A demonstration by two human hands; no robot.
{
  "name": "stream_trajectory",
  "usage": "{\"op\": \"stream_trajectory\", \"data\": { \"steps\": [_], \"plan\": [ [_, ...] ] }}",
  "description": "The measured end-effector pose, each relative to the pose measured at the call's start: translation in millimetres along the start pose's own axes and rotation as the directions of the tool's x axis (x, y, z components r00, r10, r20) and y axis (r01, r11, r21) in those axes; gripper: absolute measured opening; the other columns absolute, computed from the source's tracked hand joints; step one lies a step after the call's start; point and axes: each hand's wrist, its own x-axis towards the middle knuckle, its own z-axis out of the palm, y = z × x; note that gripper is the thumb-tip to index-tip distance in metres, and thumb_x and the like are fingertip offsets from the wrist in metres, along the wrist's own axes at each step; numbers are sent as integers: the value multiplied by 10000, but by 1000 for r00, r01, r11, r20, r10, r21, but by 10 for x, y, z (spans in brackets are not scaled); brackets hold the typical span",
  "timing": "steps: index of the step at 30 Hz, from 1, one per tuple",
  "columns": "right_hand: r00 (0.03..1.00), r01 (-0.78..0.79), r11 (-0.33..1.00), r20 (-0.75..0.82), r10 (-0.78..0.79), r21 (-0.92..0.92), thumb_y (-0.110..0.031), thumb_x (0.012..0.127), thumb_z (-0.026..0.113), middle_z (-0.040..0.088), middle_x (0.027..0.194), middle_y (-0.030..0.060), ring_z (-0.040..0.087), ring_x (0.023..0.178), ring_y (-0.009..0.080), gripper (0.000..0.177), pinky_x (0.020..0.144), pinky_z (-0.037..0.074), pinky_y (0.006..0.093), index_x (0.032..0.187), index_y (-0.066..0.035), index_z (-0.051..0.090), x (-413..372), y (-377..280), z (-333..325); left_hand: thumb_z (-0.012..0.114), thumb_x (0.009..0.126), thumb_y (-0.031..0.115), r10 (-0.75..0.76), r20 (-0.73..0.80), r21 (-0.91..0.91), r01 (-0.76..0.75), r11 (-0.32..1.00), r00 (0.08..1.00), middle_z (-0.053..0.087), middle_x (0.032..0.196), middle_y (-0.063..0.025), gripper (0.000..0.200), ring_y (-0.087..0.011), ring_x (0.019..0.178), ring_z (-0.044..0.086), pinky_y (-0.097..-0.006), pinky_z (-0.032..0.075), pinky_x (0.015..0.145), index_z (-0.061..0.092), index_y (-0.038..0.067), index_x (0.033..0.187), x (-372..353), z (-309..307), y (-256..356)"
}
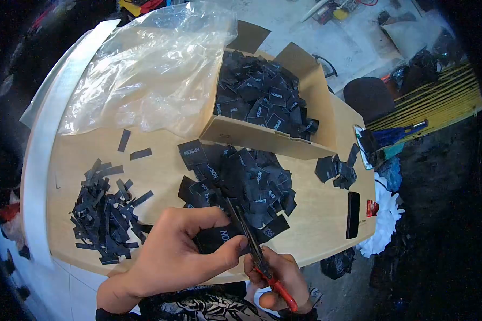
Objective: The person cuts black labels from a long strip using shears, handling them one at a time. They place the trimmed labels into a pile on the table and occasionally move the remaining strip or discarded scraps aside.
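Observation:
My left hand [179, 246] pinches a black fabric tag [214, 241] with white lettering between thumb and fingers. Held in my right hand [286, 270] is a pair of scissors [258, 259] with red handles. Their dark blades point up and away from me, running along the right edge of the tag. Just beyond both hands spreads a pile of black tags [260, 179], many printed EPSON. A heap of narrow black strips [104, 214] lies left of my left hand.
A cardboard box [268, 137] full of similar tags stands behind the pile, flaps up. Clear plastic sheeting [144, 75] covers the table's [316, 214] far left. At the right are a small stack of black pieces [337, 171], a black phone-like slab [353, 215] and a red packet [372, 207].

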Motion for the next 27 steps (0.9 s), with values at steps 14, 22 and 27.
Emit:
{"op": "stream_trajectory", "data": {
  "steps": [14, 22, 27],
  "plan": [
    [993, -54, 998, -107, 56, 22, -307, 931, 473, 447, 596, 20, 376, 508, 84, 342, 449, 284, 224, 802, 3, 541, -5, 35, 72, 660, 779, 107, -64, 18, 35, 64, 997, 998, 540, 572, 20, 127, 0, 537, 427, -198, 325, 438, 625, -14, 775, -5, -23, 60],
    [973, -185, 967, -109, 205, 173, -259, 929, 467, 452, 601, 40, 394, 517, 91, 312, 434, 285, 225, 751, -8, 518, 43, 46, 42, 654, 785, 113, -43, -12, 70, 44, 997, 999, 583, 604, 2, 139, -15, 555, 459, -206, 371, 470, 640, -22, 816, 55, 32, 9],
    [990, 106, 986, -75, -116, -130, -256, 896, 537, 466, 611, 36, 417, 522, 89, 270, 445, 337, 208, 800, -5, 511, 34, 249, -10, 687, 735, 90, -133, -46, 39, 135, 990, 990, 579, 679, 38, 133, -10, 616, 448, -185, 354, 515, 643, -26, 783, 108, 57, 17]
  ]
}}
